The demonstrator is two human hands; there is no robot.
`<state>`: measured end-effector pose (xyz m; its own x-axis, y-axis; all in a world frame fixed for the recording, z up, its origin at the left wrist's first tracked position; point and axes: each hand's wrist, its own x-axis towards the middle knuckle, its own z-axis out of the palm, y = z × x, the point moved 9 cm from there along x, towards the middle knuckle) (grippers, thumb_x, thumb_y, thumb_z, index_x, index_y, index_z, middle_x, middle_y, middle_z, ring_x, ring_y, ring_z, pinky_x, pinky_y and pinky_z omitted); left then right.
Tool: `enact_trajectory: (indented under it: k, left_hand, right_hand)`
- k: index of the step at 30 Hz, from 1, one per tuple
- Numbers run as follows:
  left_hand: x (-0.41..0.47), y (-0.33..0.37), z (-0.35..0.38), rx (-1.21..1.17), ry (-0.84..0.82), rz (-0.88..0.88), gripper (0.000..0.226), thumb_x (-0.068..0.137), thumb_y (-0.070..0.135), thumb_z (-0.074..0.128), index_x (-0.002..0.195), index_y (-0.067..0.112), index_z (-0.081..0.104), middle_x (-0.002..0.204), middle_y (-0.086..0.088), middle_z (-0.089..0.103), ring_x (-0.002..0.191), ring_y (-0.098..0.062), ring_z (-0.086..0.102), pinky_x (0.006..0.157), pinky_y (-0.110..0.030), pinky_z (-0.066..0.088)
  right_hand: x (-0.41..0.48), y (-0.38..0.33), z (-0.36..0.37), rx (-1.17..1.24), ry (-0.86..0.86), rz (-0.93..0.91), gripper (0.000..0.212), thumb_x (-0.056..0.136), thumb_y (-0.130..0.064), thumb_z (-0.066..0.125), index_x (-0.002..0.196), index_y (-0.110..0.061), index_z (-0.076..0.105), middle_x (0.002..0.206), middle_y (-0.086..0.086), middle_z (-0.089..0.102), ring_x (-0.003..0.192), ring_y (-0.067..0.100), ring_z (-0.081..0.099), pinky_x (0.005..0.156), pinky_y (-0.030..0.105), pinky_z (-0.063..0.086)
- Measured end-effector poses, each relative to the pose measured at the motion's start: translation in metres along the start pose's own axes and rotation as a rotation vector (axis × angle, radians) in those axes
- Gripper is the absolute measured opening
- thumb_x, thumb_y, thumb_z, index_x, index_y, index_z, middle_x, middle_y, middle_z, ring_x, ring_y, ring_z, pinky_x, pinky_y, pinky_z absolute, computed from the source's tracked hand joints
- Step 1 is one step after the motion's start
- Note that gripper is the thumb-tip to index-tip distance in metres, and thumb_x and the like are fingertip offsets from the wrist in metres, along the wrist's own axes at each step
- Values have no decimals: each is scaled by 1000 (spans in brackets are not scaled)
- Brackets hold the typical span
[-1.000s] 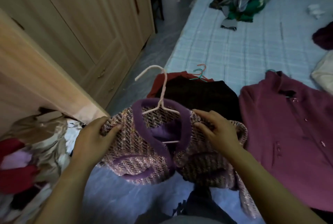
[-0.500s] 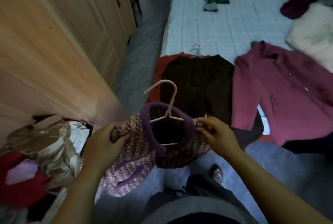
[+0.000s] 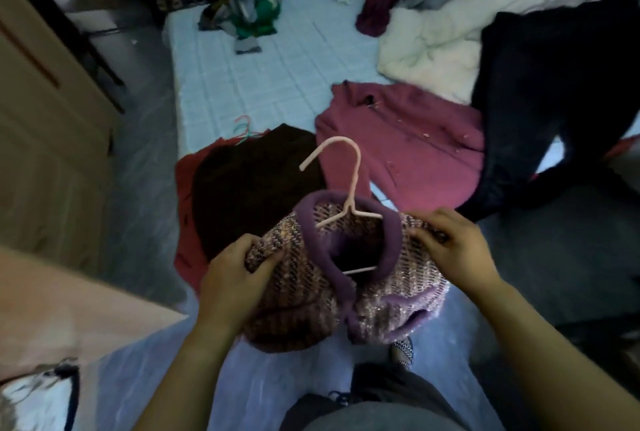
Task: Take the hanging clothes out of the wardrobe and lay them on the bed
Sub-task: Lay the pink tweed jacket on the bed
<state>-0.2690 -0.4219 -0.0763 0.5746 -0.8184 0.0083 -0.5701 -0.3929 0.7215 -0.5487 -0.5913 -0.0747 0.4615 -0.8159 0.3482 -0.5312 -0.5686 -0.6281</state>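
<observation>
A pink-and-brown tweed jacket [image 3: 301,278] trimmed in purple is seen on a pale pink hanger [image 3: 346,184]; the bed [image 3: 270,84] is checked light blue.

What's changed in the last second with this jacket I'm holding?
The tweed jacket with purple trim, on its pale pink hanger, moved right; the hook now overlaps the magenta coat. The left hand and right hand still grip its shoulders; the dark brown garment stayed put.

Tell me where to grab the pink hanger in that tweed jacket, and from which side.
Best grip the hanger by its bare neck below the hook, coming from above: only that part stands clear of the purple collar; its arms are buried in the jacket.
</observation>
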Motion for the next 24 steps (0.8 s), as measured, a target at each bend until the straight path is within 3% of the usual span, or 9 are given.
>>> enact_trajectory:
  k: [4,11,13,17,19,21,24]
  left_hand:
    - [37,72,62,-79,-61,91,19,80,42,68,81,24,60,74,6,64,74,-12,61,68,-41,49]
    - [119,208,132,-115,15,188,22,82,44,65,76,24,60,67,5,62,67,-10,59,62,-39,47]
    - [143,239,146,-125,39,198,18,82,46,64,76,29,60,70,9,63,69,-4,59,62,-33,46]
    - [196,278,162,-113,101,182,14,83,45,63,75,36,57,70,17,62,68,7,56,55,-9,36]
    - [226,286,164,-103,144,158,15,83,46,63,78,32,59,72,15,63,67,4,56,57,-13,38]
    - [258,285,167,-101,173,128,18,84,45,63,78,29,59,72,12,64,69,0,57,60,-25,44]
    - [307,277,175,-48,193,95,23,85,45,61,79,23,60,71,7,63,69,-9,57,62,-36,45]
  right_hand:
    - [31,57,-74,-86,78,13,25,83,-29,69,107,-25,71,82,-15,54,74,11,59,70,32,48]
    - [139,148,-179,-147,188,-18,29,86,-41,59,109,-26,70,84,-1,60,77,17,60,70,33,46]
    - [172,167,-201,-138,206,-35,25,86,-34,63,109,-25,70,84,0,60,78,16,60,73,30,46]
    - [243,195,-222,-113,221,-64,24,86,-27,66,109,-21,71,85,0,61,78,10,57,75,10,39]
    - [281,205,-218,-92,207,-72,25,85,-27,66,109,-21,71,85,-2,60,78,7,55,75,6,36]
    - [319,217,-205,-75,187,-78,25,84,-29,67,108,-24,71,86,-3,60,79,7,56,75,8,38]
    - [372,237,-173,-42,137,-75,25,83,-32,68,107,-27,71,86,0,62,81,15,59,76,27,46]
